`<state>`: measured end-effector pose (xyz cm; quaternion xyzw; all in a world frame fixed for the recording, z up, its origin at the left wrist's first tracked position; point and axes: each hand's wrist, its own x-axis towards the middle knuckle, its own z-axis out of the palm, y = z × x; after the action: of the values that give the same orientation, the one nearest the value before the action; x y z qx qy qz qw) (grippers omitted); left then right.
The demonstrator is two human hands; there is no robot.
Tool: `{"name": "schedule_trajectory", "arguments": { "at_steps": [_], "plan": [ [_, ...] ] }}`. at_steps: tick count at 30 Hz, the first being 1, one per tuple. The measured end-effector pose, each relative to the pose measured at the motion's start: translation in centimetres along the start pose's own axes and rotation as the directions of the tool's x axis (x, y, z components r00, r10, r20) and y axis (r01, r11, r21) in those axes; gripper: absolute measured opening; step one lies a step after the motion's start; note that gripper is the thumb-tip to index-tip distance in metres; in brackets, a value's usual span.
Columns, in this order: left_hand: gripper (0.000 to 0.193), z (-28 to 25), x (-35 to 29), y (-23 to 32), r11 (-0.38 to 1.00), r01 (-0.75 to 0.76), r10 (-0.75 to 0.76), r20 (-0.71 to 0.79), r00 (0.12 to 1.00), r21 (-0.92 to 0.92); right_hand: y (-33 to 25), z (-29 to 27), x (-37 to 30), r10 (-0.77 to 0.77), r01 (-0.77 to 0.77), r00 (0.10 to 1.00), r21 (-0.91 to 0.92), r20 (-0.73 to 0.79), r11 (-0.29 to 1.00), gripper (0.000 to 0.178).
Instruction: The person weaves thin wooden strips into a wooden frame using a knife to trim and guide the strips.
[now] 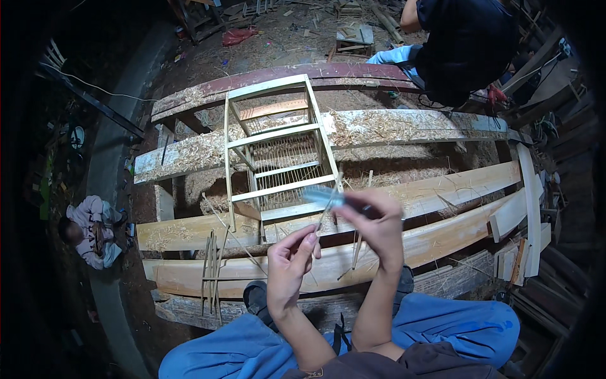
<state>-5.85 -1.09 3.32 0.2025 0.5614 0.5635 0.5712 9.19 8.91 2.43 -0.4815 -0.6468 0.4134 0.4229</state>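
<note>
Thumb and fingers of my left hand pinch a thin wooden strip, which slants up and away from me. My right hand grips a knife; its handle is mostly covered by the fingers. The knife's broad blade, smeared by motion, points left and crosses the strip. Just beyond both hands stands a pale wooden frame with crossbars and rows of thin upright slats, like a cage. Several loose thin strips lie left of my left hand.
Long planks lie side by side with dark gaps between them. Wood shavings cover the farther plank. A person in a dark shirt sits at the far right; another person sits at the left. Wood offcuts stand at the right.
</note>
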Motion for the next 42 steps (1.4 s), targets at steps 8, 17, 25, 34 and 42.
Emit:
{"name": "schedule_trajectory", "arguments": {
  "at_steps": [8, 17, 25, 34, 42],
  "plan": [
    [0.029, -1.3, 0.1, 0.3, 0.998, 0.002, -0.005, -0.045, 0.999, -0.065, 1.4, -2.9, 0.6, 0.14, -0.132, 0.948, 0.046, -0.287, 0.99, 0.026],
    [0.031, 0.3, 0.1, -0.2, 0.988, -0.076, 0.073, -0.026, 0.997, -0.133, -0.9, 0.0, -0.9, 0.081, -0.141, 0.933, 0.149, 0.351, 0.979, 0.028],
    [0.031, -0.2, -0.6, -0.4, 0.988, -0.138, 0.137, -0.016, 0.99, -0.071, -1.6, -0.3, -1.1, 0.119, -0.198, 0.875, 0.122, 0.469, 0.973, 0.029],
    [0.026, -0.9, -1.2, 0.4, 0.991, -0.098, 0.099, 0.015, 0.995, -0.093, 2.0, -4.1, 0.7, 0.128, -0.106, 0.921, 0.08, -0.367, 0.991, 0.024],
    [0.026, -0.6, -0.5, -0.2, 0.989, -0.114, 0.116, 0.009, 0.993, -0.096, -1.6, -0.8, -0.9, 0.088, -0.182, 0.886, 0.167, 0.455, 0.969, 0.031]
  ]
}}
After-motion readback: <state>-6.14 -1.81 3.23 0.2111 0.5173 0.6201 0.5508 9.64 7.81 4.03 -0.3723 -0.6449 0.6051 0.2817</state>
